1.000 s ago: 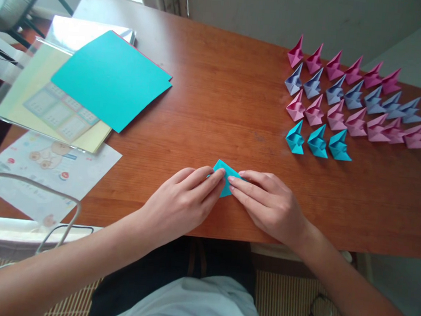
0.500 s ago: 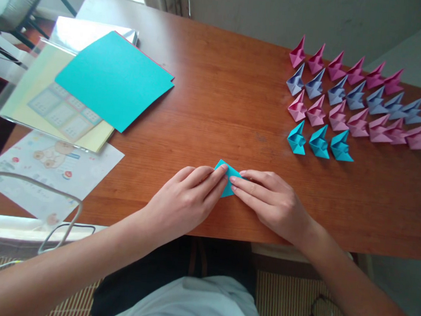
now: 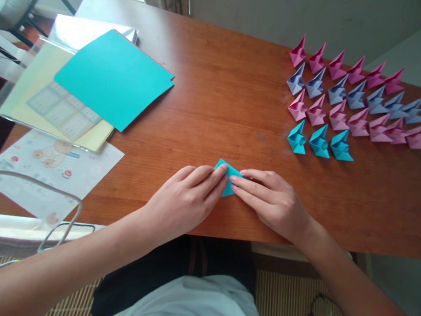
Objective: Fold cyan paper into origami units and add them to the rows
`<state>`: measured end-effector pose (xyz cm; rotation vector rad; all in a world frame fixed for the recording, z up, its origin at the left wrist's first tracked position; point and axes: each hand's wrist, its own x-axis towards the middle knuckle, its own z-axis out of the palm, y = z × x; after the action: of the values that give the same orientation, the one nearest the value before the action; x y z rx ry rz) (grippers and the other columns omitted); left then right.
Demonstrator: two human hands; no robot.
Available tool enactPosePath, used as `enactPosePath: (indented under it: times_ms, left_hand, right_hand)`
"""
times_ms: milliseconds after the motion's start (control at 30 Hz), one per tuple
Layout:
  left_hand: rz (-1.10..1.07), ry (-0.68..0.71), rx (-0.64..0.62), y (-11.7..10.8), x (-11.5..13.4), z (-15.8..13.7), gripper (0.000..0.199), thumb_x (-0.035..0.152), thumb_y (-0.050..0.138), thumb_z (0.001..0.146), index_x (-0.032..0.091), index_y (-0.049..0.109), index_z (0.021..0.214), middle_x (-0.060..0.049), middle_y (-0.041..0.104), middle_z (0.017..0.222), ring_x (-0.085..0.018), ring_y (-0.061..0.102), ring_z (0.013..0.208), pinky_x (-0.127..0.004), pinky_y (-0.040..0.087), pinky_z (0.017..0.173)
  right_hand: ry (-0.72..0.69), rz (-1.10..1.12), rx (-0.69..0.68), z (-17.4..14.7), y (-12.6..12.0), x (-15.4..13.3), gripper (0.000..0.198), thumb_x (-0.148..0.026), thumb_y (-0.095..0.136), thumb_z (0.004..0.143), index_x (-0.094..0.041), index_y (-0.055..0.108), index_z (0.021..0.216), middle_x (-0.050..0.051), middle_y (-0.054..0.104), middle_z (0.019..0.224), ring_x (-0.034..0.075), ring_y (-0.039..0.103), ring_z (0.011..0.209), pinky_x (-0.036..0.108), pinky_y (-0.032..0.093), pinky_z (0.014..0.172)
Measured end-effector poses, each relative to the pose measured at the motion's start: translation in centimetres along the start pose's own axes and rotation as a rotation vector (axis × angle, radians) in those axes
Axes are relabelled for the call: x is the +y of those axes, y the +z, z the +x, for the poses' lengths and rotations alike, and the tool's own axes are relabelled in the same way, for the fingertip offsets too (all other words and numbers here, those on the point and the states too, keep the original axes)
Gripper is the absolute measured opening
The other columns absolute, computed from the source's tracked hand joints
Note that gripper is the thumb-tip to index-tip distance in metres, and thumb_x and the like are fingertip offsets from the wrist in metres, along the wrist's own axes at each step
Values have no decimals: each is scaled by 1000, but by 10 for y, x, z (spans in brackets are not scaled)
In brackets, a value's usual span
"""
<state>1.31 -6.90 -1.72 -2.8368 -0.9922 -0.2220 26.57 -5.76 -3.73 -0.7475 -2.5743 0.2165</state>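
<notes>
Basically nothing new vs the last sec: on my feed the L hand (image 3: 185, 195) and R hand (image 3: 271, 195) keep the same pose on the teal paper (image 3: 232, 172). Whole view drifts a touch, prob. just head motion; rest of the scene matches. For the work, I read that as a hold/press on the fold, no visible progress in shape.

Paper sits on the desk (image 3: 209, 89), near the front edge, btw the hands, roughly centered in front of the person. L fingers bent, a fingertip down on the paper's left part; R fingers loosely extended, tips on its right side. Thumbs mostly hidden from me, so can't tell if either hand pinches or only presses down.

Counts, folded pcs at far right, 4 rows: magenta pcs (image 3: 336, 66) x6, purple pcs (image 3: 337, 91) x7, pink pcs (image 3: 338, 116) x7, teal pcs (image 3: 320, 142) x3. Total 23, so teal is the short row. Paper in work: 1, same color as that row.

Left side: 1 pile of sheets (image 3: 116, 78), teal on top, red edge peeking out; no. of sheets can't be counted. It overlaps 1 clear bag (image 3: 21, 87) w/ yellow paper inside. 1 bear print (image 3: 84, 166) lies partly under the bag, w/ a gray cable (image 3: 55, 188) running across it. Also 1 pr glasses (image 3: 322, 311), below desk level at lower right, and 1 chair (image 3: 17, 3), top left.
</notes>
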Motion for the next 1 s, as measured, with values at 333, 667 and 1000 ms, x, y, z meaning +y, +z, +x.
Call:
enactPosePath:
  times_ms: [333, 667, 1000]
  left_hand:
    - [4, 14, 2, 2, 0, 0, 38, 14, 44, 103, 7, 66, 132, -13, 64, 143, -24, 64, 109, -35, 55, 82]
    - [20, 15, 13, 2, 2, 0, 38, 9, 43, 100, 4, 68, 130, -15, 67, 138, -25, 65, 104, -36, 54, 77]
    - [26, 24, 47, 3, 3, 0, 38, 8, 43, 100, 3, 69, 127, -15, 67, 138, -26, 65, 106, -36, 54, 75]
  right_hand:
    - [88, 139, 32, 5, -1, -3, 30, -5, 60, 94, -19, 72, 118, 7, 75, 127, 27, 64, 123, 44, 57, 98]
    - [709, 234, -274, 90, -15, 25, 14, -31, 72, 87, -21, 74, 78, -1, 74, 75, 15, 64, 69, 27, 39, 60]
    - [680, 125, -515, 110, -17, 36, 22, -40, 71, 85, -21, 73, 75, 0, 72, 73, 13, 58, 64, 28, 30, 56]
